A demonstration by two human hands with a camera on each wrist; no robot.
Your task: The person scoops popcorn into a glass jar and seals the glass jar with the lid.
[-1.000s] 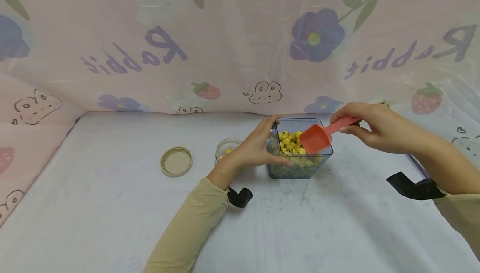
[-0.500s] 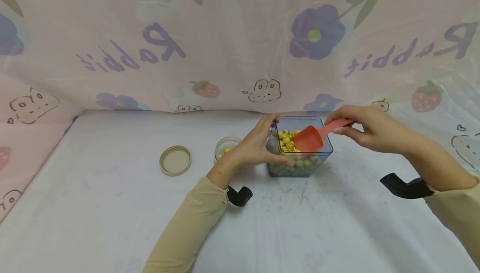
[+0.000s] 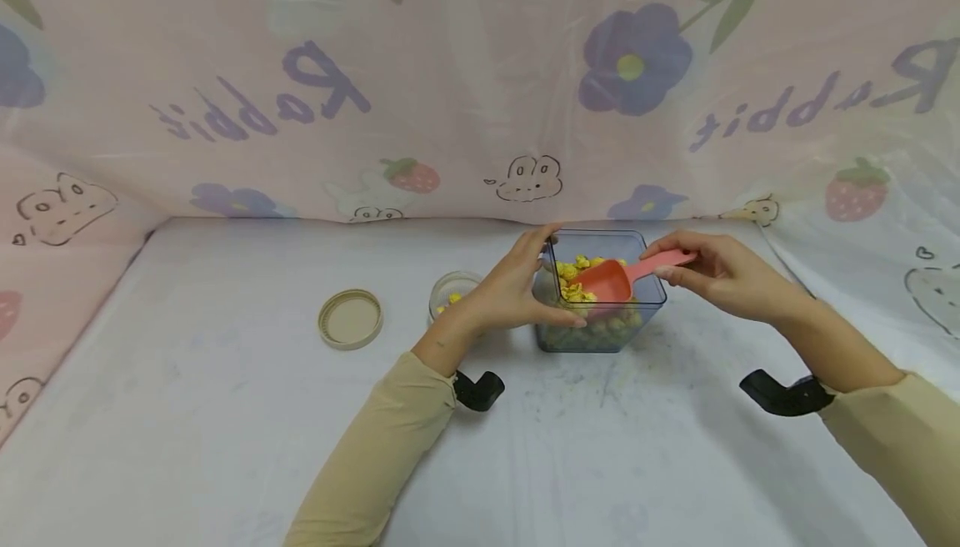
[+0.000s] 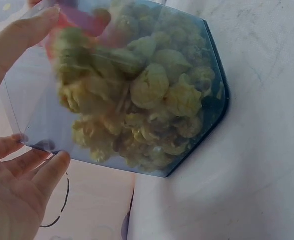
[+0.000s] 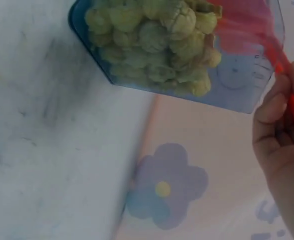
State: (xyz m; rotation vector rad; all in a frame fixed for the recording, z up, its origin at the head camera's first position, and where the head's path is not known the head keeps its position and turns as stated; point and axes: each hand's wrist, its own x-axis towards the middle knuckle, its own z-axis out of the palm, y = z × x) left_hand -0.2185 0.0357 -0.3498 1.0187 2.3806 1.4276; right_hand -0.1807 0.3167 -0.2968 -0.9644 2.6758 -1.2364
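A clear bluish plastic container (image 3: 626, 334) holds yellow popcorn (image 3: 572, 272). My left hand (image 3: 510, 293) grips its left side, the thumb along the front wall and the fingers at the back corner. In the left wrist view the popcorn (image 4: 152, 90) shows through the wall. My right hand (image 3: 738, 280) holds a coral-red scoop (image 3: 609, 280) by its handle, at the container's right rim. The scoop's bowl is tilted down inside, its front edge among the popcorn. Through the wall in the right wrist view, the scoop (image 5: 242, 30) looks blurred.
Behind my left wrist stands a round clear jar (image 3: 450, 287) with a few yellow pieces in it, partly hidden. Left of it lies a beige round lid (image 3: 350, 319). A printed pink sheet (image 3: 450, 97) rises behind the white tabletop (image 3: 225, 414).
My right hand has moved left and slightly down, and the scoop has gone from above the popcorn down into it. The left hand stays on the container.
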